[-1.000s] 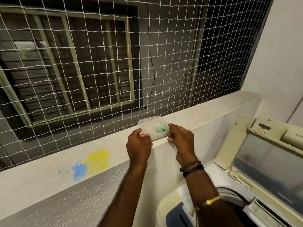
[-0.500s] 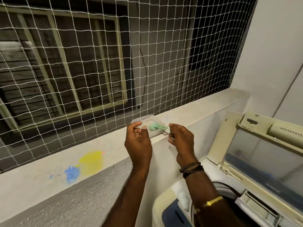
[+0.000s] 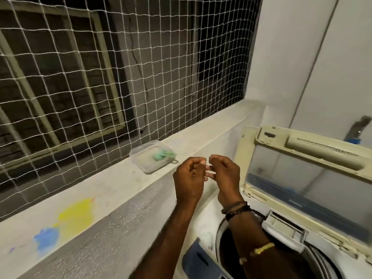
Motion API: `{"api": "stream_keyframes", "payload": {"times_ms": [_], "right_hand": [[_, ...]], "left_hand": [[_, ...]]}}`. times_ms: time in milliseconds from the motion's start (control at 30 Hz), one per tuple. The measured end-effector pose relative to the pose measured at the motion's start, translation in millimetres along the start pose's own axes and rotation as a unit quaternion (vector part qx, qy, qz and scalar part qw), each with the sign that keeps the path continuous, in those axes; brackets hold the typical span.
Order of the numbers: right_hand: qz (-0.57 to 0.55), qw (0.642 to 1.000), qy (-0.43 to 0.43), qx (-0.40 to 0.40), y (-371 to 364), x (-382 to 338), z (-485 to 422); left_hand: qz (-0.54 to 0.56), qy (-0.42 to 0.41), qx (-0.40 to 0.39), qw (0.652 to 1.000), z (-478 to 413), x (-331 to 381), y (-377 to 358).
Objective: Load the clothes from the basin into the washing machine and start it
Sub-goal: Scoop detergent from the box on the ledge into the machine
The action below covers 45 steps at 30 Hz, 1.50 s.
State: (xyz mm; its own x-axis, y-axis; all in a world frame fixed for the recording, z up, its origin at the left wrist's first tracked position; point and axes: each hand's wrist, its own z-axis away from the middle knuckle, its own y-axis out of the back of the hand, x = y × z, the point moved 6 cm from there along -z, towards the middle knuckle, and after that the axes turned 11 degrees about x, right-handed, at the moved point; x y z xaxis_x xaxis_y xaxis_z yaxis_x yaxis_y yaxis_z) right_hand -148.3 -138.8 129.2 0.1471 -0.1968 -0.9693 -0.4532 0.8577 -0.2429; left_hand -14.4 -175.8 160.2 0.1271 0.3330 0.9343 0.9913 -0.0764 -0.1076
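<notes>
On my feed the left hand (image 3: 188, 182) and right hand (image 3: 226, 174) sit close together mid-frame, backs toward the cam. Fingers on both are curled in and the tips meet between them. Can't tell if anything small is pinched there. The R wrist has dark bracelets (image 3: 237, 208), w/ a gold-coloured band (image 3: 259, 248) further up the forearm.

The washing machine (image 3: 340, 256) is bottom right, a top-loader w/ its lid (image 3: 310, 184) raised. Both forearms cross over the drum opening (image 3: 225, 252), which is too dark to see inside.

Just beyond the hands, apart from them, a clear plastic container (image 3: 147, 164) rests on the concrete ledge (image 3: 100, 188) w/ a green scoop (image 3: 163, 155) in it. White netting (image 3: 120, 77) rises behind the ledge. Yellow paint (image 3: 76, 212) and blue paint (image 3: 47, 237) mark the ledge at left.
</notes>
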Motion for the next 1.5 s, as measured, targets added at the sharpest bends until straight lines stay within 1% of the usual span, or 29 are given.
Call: {"api": "stream_keyframes", "payload": {"times_ms": [267, 467, 633, 733, 800, 900, 967, 1100, 1267, 1400, 1500], "right_hand": [[0.028, 0.996, -0.006, 0.083, 66, 7, -19], [0.021, 0.989, -0.043, 0.14, 109, 22, -32], [0.008, 0.977, -0.058, 0.205, 148, 34, -33], [-0.002, 0.967, -0.063, 0.247, 170, 42, -31], [-0.012, 0.96, -0.082, 0.269, 185, 50, -30], [-0.034, 0.948, -0.131, 0.287, 207, 68, -28], [-0.049, 0.941, -0.141, 0.304, 221, 78, -25], [-0.048, 0.911, -0.164, 0.375, 250, 97, -17], [-0.036, 0.891, -0.191, 0.409, 272, 123, -14], [-0.024, 0.879, -0.216, 0.425, 289, 143, -16], [-0.02, 0.873, -0.214, 0.438, 300, 148, -17]], "left_hand": [[-0.006, 0.063, -0.077, 0.995, 17, -35, -54], [0.012, 0.117, -0.132, 0.984, 34, -57, -93], [0.005, 0.156, -0.178, 0.972, 52, -81, -122], [-0.021, 0.18, -0.213, 0.96, 65, -102, -139], [-0.035, 0.198, -0.224, 0.954, 73, -114, -147], [-0.027, 0.253, -0.234, 0.938, 85, -132, -157], [-0.016, 0.303, -0.232, 0.924, 91, -144, -160], [-0.005, 0.383, -0.236, 0.893, 102, -171, -168], [-0.03, 0.439, -0.235, 0.866, 121, -191, -173], [-0.064, 0.466, -0.262, 0.842, 137, -205, -180], [-0.068, 0.5, -0.293, 0.812, 148, -213, -184]]}}
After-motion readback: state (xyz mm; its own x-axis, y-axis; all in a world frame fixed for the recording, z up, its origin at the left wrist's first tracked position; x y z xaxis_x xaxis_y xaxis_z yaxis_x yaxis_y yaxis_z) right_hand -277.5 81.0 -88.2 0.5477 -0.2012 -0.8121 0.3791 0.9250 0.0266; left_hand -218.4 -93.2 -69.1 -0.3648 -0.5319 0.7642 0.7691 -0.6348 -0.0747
